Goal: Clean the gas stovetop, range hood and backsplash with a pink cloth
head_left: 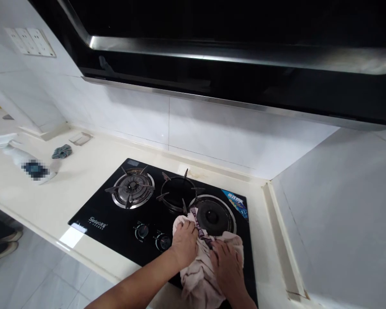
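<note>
Right hand (227, 268) lies flat on the pink cloth (201, 277) — left hand (184, 246) seemingly bunches its edge — beside the burner (214, 216)

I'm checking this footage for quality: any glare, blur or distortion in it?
Head view: bright window glare on the black glass hob front left corner; the spray bottle label is pixelated; straight hood edges bow from wide-angle distortion; hands and pink cloth look sharp.
</note>
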Demonstrator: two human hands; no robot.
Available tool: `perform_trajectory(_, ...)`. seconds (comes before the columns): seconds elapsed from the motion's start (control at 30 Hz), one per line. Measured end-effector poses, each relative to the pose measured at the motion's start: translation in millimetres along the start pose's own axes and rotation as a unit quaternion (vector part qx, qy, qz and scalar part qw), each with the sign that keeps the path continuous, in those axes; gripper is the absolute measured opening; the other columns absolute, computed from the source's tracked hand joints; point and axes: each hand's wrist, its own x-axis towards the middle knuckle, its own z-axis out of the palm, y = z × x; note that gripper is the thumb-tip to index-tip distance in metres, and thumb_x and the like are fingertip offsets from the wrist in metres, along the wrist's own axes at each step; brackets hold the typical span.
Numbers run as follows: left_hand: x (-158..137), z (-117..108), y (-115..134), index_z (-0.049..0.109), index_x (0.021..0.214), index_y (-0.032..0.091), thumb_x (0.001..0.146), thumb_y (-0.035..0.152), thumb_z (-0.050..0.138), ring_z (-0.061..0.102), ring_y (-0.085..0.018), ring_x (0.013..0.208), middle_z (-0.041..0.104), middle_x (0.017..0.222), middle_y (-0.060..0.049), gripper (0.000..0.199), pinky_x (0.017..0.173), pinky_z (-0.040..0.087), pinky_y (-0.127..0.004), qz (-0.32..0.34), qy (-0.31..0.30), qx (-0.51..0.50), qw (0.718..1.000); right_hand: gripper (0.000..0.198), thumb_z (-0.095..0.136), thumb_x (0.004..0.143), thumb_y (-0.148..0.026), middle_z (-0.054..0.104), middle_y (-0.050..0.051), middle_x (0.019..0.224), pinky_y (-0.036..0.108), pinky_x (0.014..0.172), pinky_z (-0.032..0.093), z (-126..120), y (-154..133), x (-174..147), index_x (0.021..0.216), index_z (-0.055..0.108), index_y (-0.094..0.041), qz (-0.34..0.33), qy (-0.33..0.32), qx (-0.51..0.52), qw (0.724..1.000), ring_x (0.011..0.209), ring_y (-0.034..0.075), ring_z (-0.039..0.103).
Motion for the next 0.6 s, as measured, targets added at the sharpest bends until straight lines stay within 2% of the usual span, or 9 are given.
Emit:
perform_trajectory(0.1,-12,7,11,0.060,0.125,0.016,0.089,0.038,0.053,0.040,-0.033,0.131,0.054,0.135,-0.014,0.044,0.113,0.030,-0.053,0.025,0.007,-0.015,1.000,0.041,0.037,0.097,-0.038,0.062,0.010,0.133,0.049,0.101,0.039,2,40,-8,0.126,0.062,-0.023,0.017,0.010,-0.007,1.000,0.121,0.030,0.054)
perform_trajectory(0.17,-18,17,20,0.058,0.129,0.021,0.089,0.037,0.054,0.043,-0.031,0.129,0.055,0.135,-0.010,0.043,0.112,0.031,-0.051,0.057,0.017,-0.062,0.996,0.046,0.033,0.097,-0.039,0.059,0.012,0.136,0.048,0.103,0.040,6,65,-5,0.129,0.060,-0.021,0.023,0.011,0.008,1.000,0.124,0.030,0.053)
perform_trajectory(0.3,-24,34,30,0.050,0.137,0.029,0.089,0.034,0.055,0.045,-0.025,0.129,0.055,0.140,-0.004,0.049,0.113,0.034,-0.045,0.110,0.025,-0.181,0.977,0.053,0.028,0.095,-0.044,0.062,0.019,0.126,0.047,0.099,0.044,12,94,19,0.127,0.057,-0.013,0.087,0.006,0.019,0.996,0.119,0.031,0.057)
perform_trajectory(0.37,-26,38,30,0.047,0.140,0.030,0.089,0.037,0.055,0.042,-0.025,0.134,0.051,0.145,-0.003,0.051,0.117,0.029,-0.047,0.094,0.033,-0.202,0.974,0.052,0.032,0.094,-0.047,0.064,0.020,0.119,0.044,0.092,0.047,12,98,34,0.124,0.056,-0.012,0.145,-0.023,-0.004,0.989,0.112,0.032,0.060)
perform_trajectory(0.43,-30,39,27,0.046,0.142,0.028,0.090,0.040,0.054,0.035,-0.028,0.140,0.047,0.149,-0.006,0.054,0.122,0.019,-0.053,0.047,0.045,-0.200,0.978,0.044,0.035,0.094,-0.045,0.067,0.017,0.108,0.038,0.083,0.048,9,100,48,0.112,0.060,-0.014,0.174,-0.085,-0.023,0.981,0.100,0.028,0.064)
perform_trajectory(0.5,-35,42,23,0.043,0.145,0.024,0.090,0.045,0.053,0.026,-0.032,0.146,0.040,0.154,-0.010,0.059,0.123,0.012,-0.057,-0.003,0.043,-0.185,0.982,0.033,0.035,0.095,-0.038,0.068,0.011,0.097,0.034,0.075,0.047,4,102,61,0.097,0.062,-0.018,0.159,-0.144,-0.038,0.976,0.089,0.024,0.066)
perform_trajectory(0.6,-42,54,18,0.040,0.148,0.021,0.089,0.048,0.056,0.020,-0.037,0.148,0.030,0.159,-0.015,0.067,0.121,0.018,-0.059,-0.029,0.029,-0.174,0.984,0.030,0.036,0.095,-0.033,0.068,0.009,0.088,0.032,0.070,0.043,-4,106,85,0.088,0.062,-0.020,0.140,-0.161,-0.059,0.975,0.083,0.023,0.066)
